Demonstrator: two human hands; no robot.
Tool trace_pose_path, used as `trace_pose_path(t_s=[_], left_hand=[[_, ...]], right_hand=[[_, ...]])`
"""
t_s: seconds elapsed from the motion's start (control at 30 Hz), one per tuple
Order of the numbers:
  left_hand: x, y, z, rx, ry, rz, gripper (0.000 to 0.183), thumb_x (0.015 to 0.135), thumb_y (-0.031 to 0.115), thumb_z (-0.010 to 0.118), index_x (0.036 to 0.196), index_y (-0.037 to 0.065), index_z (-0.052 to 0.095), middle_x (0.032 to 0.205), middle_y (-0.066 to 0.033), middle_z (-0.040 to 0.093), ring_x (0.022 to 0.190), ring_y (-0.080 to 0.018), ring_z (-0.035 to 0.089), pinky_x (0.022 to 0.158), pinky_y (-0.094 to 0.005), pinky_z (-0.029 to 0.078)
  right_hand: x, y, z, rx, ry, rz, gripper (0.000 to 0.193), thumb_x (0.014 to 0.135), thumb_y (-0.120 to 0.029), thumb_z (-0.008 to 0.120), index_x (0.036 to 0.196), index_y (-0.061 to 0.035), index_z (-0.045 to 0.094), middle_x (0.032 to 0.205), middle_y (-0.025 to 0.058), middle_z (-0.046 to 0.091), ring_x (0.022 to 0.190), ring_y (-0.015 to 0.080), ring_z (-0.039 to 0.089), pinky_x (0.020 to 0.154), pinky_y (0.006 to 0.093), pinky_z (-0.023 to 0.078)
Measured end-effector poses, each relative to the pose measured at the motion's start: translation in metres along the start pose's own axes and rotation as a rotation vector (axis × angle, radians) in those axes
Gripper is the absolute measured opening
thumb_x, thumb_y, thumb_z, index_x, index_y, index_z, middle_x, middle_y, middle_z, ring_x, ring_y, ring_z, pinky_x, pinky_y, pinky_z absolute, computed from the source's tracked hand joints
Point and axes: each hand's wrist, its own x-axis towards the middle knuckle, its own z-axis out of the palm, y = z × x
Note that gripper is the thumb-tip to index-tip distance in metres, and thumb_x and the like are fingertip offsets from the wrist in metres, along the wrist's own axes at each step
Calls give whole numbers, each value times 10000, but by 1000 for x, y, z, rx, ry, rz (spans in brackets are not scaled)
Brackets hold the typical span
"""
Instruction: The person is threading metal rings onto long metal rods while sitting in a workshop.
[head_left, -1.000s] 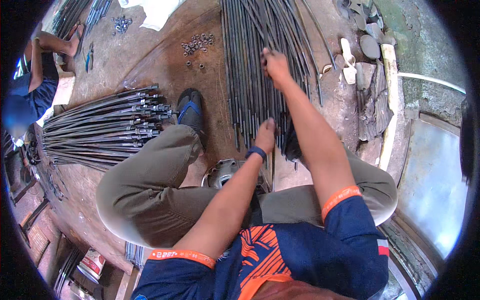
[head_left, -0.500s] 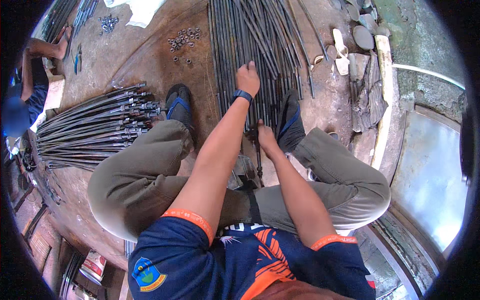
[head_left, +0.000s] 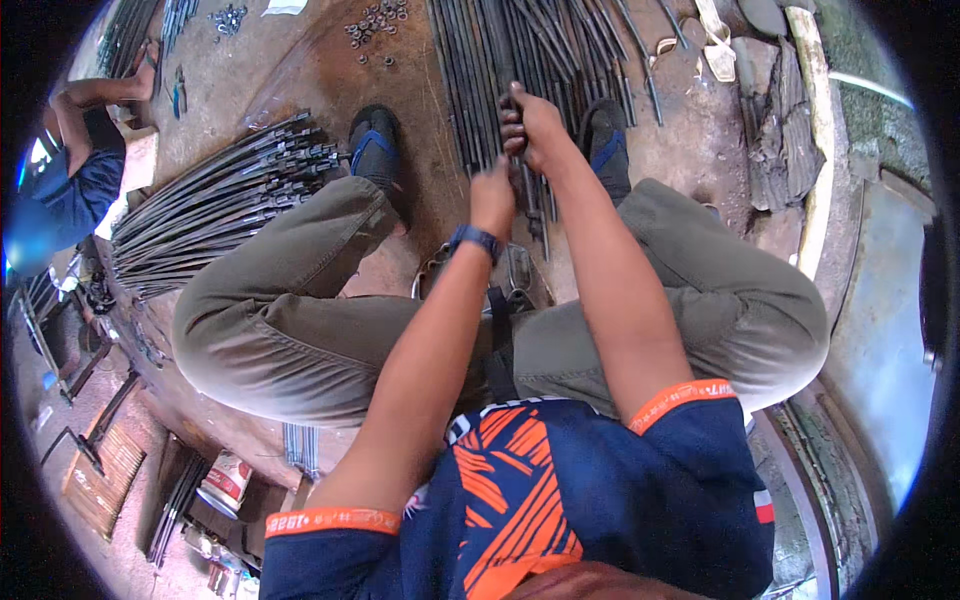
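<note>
My right hand (head_left: 537, 130) is closed, its fingers wrapped round a dark metal rod in front of me. Just below and to the left of it, my left hand (head_left: 492, 205) is close to the same rod; its fingers are smeared by motion and their grip cannot be made out. Many long dark rods (head_left: 468, 100) lie side by side on the ground beyond my hands, between my feet. A few rod ends (head_left: 536, 215) show below my right hand. Behind my left wrist a metal object (head_left: 518, 270) is partly hidden.
A fanned stack of rods with nuts on their ends (head_left: 230, 190) lies at the left. Loose nuts (head_left: 376, 28) and pliers (head_left: 179, 95) are farther off. Another person (head_left: 70, 190) sits at the far left. Bark-like wood (head_left: 785, 140) and a pale pole (head_left: 822, 150) lie right.
My right hand has moved up along the rods and now grips a rod there. My left hand has come down toward me, below the right one. The view has shifted.
</note>
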Motion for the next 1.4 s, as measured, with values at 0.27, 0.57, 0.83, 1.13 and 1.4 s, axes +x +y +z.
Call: trace_pose_path(t_s=[0.27,0.57,0.83,1.13,1.4], left_hand=[[-79,-3,-1,-396,-242,-89,253,886,131,479,1062,-46,520,955,-100,619,832,-201,614,760,-319,499],[-80,6,-16,145,215,227,351,901,295,514,974,-44,563,800,-97,612,698,-162,586,641,-287,467],[-74,-12,-10,-207,152,53,423,915,381,471,1022,-14,577,897,-101,614,799,-180,570,727,-324,459],[-66,-25,0,136,63,318,570,685,199,768,1093,-67,472,774,-80,584,675,-138,560,595,-249,451],[-64,-12,2,48,-57,352,480,718,204,737,1030,-77,504,778,-104,608,689,-149,587,612,-280,467]], right_hand=[[6,3,3,-40,-41,-8,316,920,-403,439,783,-119,454,570,-59,339,416,62,261,365,211,210],[7,4,9,-83,23,-70,323,916,-385,452,770,-99,492,548,-36,365,409,86,275,359,248,209],[15,3,0,-232,124,-161,331,915,-390,455,783,-89,488,546,-48,342,396,70,242,355,237,176],[6,2,2,-222,134,-193,330,911,-379,472,772,-81,501,557,-46,358,407,69,249,356,232,192],[4,-1,1,-178,112,-136,330,910,-383,470,763,-90,508,556,-43,362,416,64,267,351,223,185]])
